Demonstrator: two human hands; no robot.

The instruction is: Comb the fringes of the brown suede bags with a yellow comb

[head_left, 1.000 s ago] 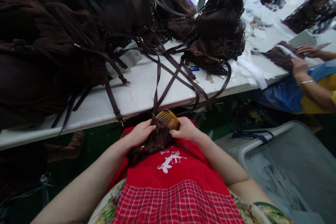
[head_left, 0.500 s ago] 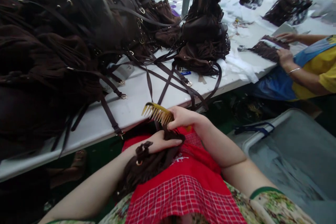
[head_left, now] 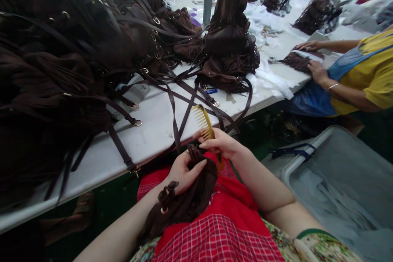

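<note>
Fringed bag [head_left: 187, 206] lies across our lap, long axis running from forearm toward the tabletop [head_left: 153, 127] edge. Left hand [head_left: 184, 170]: grip wrapped round its upper end. Right hand [head_left: 222, 145], just beyond: grip pinching the comb [head_left: 203, 123] (teeth leftward, above the bag).

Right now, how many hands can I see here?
4. The wearer's left hand grips a brown tassel on the lap; the right hand holds a yellow comb; a co-worker's far hand and near hand press fringe on the table. Others may be hidden.
</note>
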